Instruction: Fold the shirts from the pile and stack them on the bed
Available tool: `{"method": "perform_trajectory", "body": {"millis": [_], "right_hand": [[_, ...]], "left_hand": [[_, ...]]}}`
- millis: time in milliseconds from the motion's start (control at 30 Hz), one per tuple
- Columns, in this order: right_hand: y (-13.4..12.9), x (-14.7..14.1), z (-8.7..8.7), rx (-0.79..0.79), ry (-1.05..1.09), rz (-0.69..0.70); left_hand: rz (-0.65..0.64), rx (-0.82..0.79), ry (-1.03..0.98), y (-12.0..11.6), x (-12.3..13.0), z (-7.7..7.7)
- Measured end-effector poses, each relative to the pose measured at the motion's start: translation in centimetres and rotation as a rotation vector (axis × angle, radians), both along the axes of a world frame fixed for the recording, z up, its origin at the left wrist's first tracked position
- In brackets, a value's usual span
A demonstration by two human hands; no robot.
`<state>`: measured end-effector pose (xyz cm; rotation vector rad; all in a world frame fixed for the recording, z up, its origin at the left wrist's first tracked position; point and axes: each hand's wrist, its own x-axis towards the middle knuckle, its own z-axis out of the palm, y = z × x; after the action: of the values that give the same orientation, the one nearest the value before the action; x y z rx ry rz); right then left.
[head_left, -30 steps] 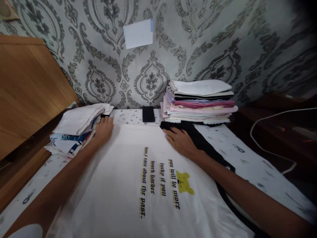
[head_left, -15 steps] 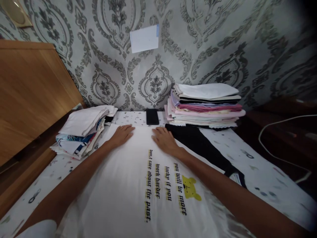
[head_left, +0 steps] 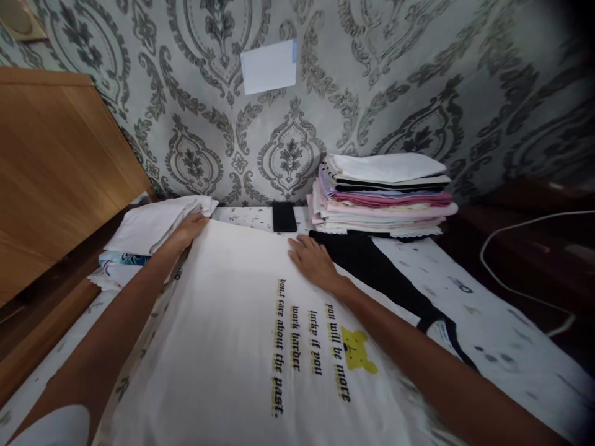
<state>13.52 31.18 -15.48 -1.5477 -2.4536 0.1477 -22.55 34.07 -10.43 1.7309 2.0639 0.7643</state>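
Note:
A white shirt (head_left: 232,322) with black lettering and a yellow bear print lies spread over the patterned sheet. My left hand (head_left: 189,229) grips its far left corner, fingers closed, and that edge is lifted a little off the sheet. My right hand (head_left: 313,259) rests flat with fingers spread on the shirt's far edge, beside a black sleeve (head_left: 381,266). The sleeve runs toward a dark neckline with a label at the right.
Folded clothes (head_left: 144,226) are stacked at the left, partly behind my left arm. A taller folded pile (head_left: 385,198) stands at the back right. Between them lies a black phone (head_left: 284,217). A wooden cabinet (head_left: 56,167) stands left, and a white cable (head_left: 497,272) hangs right.
My left hand has moved left from the shirt's surface to its far left corner and closed on it, raising that edge. My right hand has stayed almost in place.

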Motion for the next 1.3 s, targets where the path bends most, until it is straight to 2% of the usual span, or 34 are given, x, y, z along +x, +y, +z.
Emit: {"method": "perform_trajectory", "body": {"millis": [200, 333, 400, 467, 500, 567, 600, 667, 767, 833, 1000, 1067, 1133, 1200, 1300], "right_hand": [[-0.1, 0.0, 0.3, -0.065, 0.019, -0.017], [-0.1, 0.0, 0.3, -0.093, 0.049, -0.027], [-0.1, 0.0, 0.3, -0.088, 0.059, -0.028], [0.0, 0.0, 0.4, -0.074, 0.066, -0.02], [0.1, 0.0, 0.3, -0.063, 0.07, -0.014], [-0.1, 0.1, 0.2, -0.047, 0.078, -0.005], [-0.5, 0.2, 0.0, -0.037, 0.082, 0.004], [-1.6, 0.8, -0.3, -0.01, 0.088, 0.045], [-4.2, 3.3, -0.8, 0.031, 0.078, 0.147], [-5.7, 6.3, -1.1, 0.024, 0.054, 0.144], [-7.3, 15.2, -1.2, -0.048, 0.011, -0.165], [-7.3, 17.2, -1.3, -0.057, 0.046, -0.211], [-6.9, 18.3, -1.4, -0.075, 0.192, -0.201], [-6.3, 19.1, -1.4, -0.114, 0.456, -0.204], [-5.4, 20.7, -1.2, -0.156, 0.759, -0.257]], "left_hand": [[0.106, -0.075, 0.44, -0.7, 2.5, -1.0], [0.09, -0.098, 0.622, -2.7, 5.0, -0.8], [0.063, -0.051, 0.736, -4.1, 6.3, -0.4], [-0.038, 0.05, 0.862, -5.3, 7.5, -0.6], [-0.149, 0.085, 0.861, -5.7, 8.0, -1.1], [-0.387, 0.111, 0.762, -6.1, 8.6, -2.6], [-0.465, 0.106, 0.702, -6.1, 8.7, -3.4], [-0.497, 0.09, 0.632, -5.8, 8.5, -4.7], [-0.448, 0.06, 0.597, -5.3, 7.7, -5.3], [-0.431, 0.047, 0.589, -5.1, 7.2, -5.1], [-0.4, 0.013, 0.598, -5.5, 7.3, -4.4], [-0.401, 0.007, 0.623, -5.8, 7.6, -4.1], [-0.38, 0.016, 0.665, -6.2, 8.3, -3.8], [-0.364, 0.043, 0.712, -7.0, 9.6, -3.6], [-0.46, 0.065, 0.722, -8.9, 13.8, -3.9]]}}
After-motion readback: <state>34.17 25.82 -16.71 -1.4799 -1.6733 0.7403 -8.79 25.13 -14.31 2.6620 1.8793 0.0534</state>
